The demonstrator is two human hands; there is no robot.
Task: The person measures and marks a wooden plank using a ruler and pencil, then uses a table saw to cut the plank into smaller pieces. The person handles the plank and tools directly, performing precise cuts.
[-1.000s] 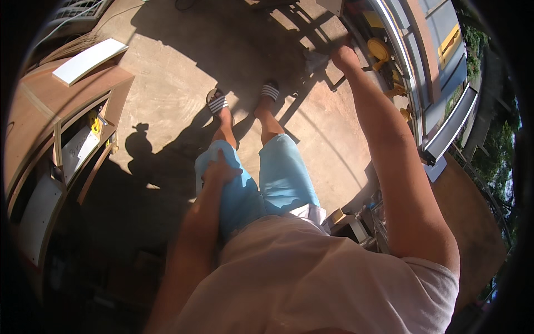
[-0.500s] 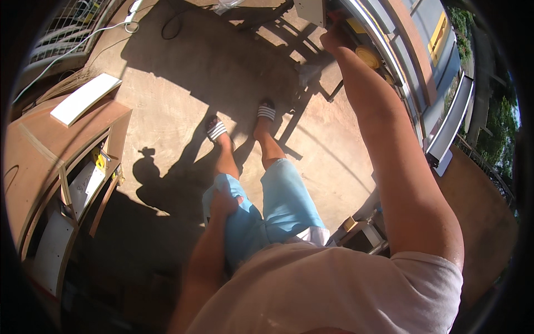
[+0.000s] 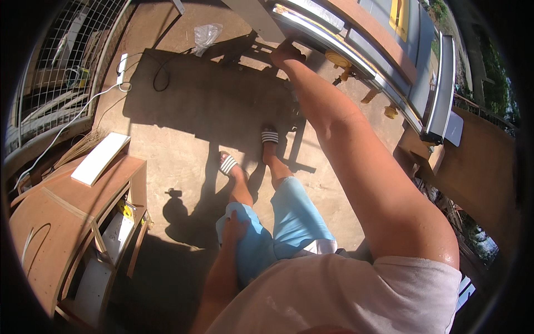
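Observation:
My right arm reaches up to the front edge of a table saw (image 3: 350,51) at the upper right. At its end, my right hand (image 3: 286,54) is beneath that edge, close to the corner of a flat grey panel (image 3: 253,18). Shadow and the edge hide most of its fingers, so whether it grips anything is unclear. A yellow handwheel (image 3: 337,59) sits just to the right of this hand. Down by my body, my left hand (image 3: 236,227) rests on the left leg of my light blue shorts (image 3: 297,214), its fingers lying along the cloth with nothing seen in them.
A brown wooden cabinet (image 3: 61,206) stands at the left with a white board (image 3: 101,158) on top. A white cable (image 3: 67,119) runs to a power strip (image 3: 122,68) on the concrete floor. Clear plastic (image 3: 207,37) lies ahead. Wire mesh (image 3: 61,55) borders the far left.
My view has shifted, bringing more of the saw's front and the floor ahead into sight. The right hand stays by the saw's edge near the panel corner; the left stays on my leg.

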